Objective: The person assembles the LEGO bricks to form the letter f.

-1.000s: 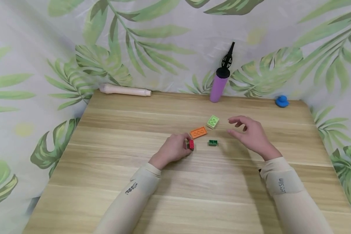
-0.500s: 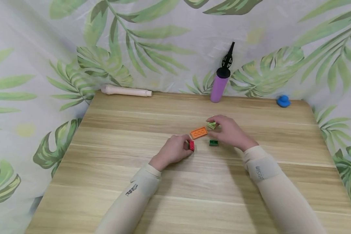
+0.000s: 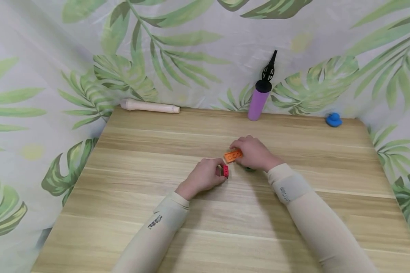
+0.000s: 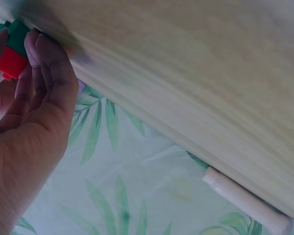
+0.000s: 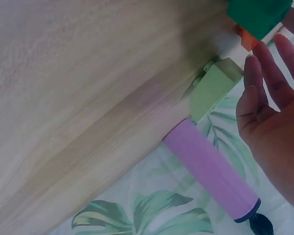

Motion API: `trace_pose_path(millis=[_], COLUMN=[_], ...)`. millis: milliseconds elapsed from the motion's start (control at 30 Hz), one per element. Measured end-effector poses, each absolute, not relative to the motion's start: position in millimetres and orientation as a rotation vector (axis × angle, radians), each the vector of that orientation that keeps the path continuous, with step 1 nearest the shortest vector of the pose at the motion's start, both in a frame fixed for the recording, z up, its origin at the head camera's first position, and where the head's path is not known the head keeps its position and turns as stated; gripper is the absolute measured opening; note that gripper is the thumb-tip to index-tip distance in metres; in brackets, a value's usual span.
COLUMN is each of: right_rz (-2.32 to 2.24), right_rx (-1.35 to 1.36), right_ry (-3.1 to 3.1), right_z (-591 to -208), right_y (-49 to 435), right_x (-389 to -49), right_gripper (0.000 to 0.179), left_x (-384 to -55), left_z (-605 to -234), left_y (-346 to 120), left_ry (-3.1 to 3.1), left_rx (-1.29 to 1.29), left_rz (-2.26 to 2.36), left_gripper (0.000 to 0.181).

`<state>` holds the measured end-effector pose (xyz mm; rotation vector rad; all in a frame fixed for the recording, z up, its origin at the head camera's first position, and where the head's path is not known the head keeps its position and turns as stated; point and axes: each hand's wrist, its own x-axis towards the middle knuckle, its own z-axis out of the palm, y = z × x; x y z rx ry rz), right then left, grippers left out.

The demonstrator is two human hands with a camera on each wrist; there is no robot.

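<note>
Left grip (image 3: 204,175) pinches red-and-green plastic bricks (image 4: 13,54), likely to steady them; right grip (image 3: 254,152) straddles rectangular orange plastic brick (image 3: 232,156), closure unclear.

wood-grain tabletop (image 3: 205,235), orange brick (image 3: 232,156), light-green brick (image 5: 211,94), dark-green brick (image 5: 260,17), pink tube (image 3: 152,106), purple pump (image 3: 258,103), blue duck (image 3: 334,120)

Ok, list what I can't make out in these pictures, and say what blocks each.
Light green brick: covered by the right hand in the head view.
Dark green brick: mostly covered by that hand in the head view; cut off by the top edge in the right wrist view.
Orange brick: right end behind that hand in the head view, so its grip is unclear.
Left sleeve print: too blurred to read, head view.
</note>
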<state>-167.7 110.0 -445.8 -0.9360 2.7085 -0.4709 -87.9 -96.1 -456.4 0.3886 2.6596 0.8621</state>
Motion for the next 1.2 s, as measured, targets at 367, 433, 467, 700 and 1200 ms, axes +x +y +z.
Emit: trace_pose_path(millis=[367,433,467,700,1200], right_rz=[-0.630,-0.741,-0.794,-1.086,-1.383], right_rx=[-0.876,-0.820,-0.783,-0.581,-0.511], right_ry=[2.678,2.660,2.649,2.583,2.603], right_z=[-443.1,-440.4,-438.5,-428.4,-420.8], right_y=[121.8,130.5,134.5,152.7,168.5], right_x=[-163.8,-160.1,-157.8,-146.6,-141.7], right_gripper=[0.035,0.034,0.035,0.041,0.046], left_x=[-89.9,-90.4,-90.7,-91.1,-90.3], left_z=[-457.7,-456.5,-456.2,-452.9,-457.0], left_y=[-93.1,-92.5,-92.4,-94.0,-93.8], left_ry=[2.666,2.656,2.654,2.643,2.669], left_rx=[0.414,0.411,0.408,0.377,0.400], left_rz=[0.855,0.852,0.848,0.839,0.828], left_gripper=[0.022,0.023,0.023,0.018,0.022])
